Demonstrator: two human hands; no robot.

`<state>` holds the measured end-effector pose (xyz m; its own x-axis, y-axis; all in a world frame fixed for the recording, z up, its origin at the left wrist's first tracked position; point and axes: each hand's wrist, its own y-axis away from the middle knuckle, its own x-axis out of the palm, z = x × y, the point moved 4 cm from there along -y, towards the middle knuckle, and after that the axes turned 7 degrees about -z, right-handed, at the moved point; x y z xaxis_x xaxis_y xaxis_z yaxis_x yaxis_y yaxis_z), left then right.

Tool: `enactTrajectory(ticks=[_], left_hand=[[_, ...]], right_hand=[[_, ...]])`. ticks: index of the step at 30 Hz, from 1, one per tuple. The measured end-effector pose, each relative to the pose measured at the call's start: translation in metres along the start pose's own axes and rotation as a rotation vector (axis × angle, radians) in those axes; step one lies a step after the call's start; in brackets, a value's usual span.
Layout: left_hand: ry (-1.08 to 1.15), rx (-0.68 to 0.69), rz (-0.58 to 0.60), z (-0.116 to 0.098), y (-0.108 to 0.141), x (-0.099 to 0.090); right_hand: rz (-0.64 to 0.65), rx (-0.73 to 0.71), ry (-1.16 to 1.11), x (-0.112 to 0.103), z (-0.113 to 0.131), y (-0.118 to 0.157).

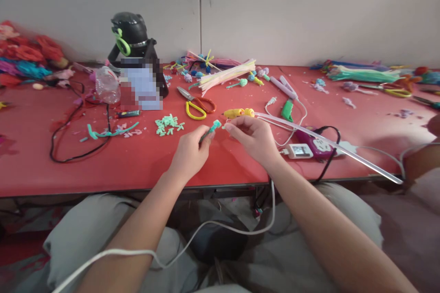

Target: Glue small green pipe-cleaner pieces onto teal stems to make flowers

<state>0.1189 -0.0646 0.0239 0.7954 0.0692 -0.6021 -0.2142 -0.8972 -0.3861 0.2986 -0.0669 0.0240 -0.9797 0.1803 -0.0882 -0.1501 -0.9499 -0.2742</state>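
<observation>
Over the front of the red table [144, 167], my left hand [192, 149] is closed on a teal pipe cleaner piece [215, 125] with a fuzzy, lighter head. Just to its right, my right hand [252, 135] pinches a tiny pale bit [224, 126], too small to name surely. The two sets of fingertips are close but apart. Behind my right hand lies a yellow glue gun [237, 113], with a long clear glue stick [330, 144] running from it to the right. A pile of short mint-green pipe cleaner pieces [167, 124] sits left of my left hand.
Scissors [195, 103] and a bundle of pale pipe cleaners [227, 77] lie farther back. A phone [142, 84] leans by a black bottle [130, 32]. At right are a lilac hair straightener [283, 87], a purple power strip [314, 143] and cables. Another person's arm [421, 155] shows.
</observation>
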Motion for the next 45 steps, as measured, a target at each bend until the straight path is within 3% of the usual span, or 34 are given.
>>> enactTrajectory(ticks=[7, 22, 45], left_hand=[[-0.103, 0.055, -0.001, -0.0077, 0.0013, 0.0010], [-0.106, 0.065, -0.030, -0.0073, 0.0025, 0.0006], [-0.102, 0.095, -0.038, -0.0073, 0.0035, -0.0007]], right_hand=[[0.014, 0.001, -0.024, 0.0019, 0.0026, -0.0003], [-0.018, -0.097, 0.080, 0.0070, 0.0093, 0.0020], [-0.082, -0.109, 0.161, 0.0092, 0.0081, 0.0033]])
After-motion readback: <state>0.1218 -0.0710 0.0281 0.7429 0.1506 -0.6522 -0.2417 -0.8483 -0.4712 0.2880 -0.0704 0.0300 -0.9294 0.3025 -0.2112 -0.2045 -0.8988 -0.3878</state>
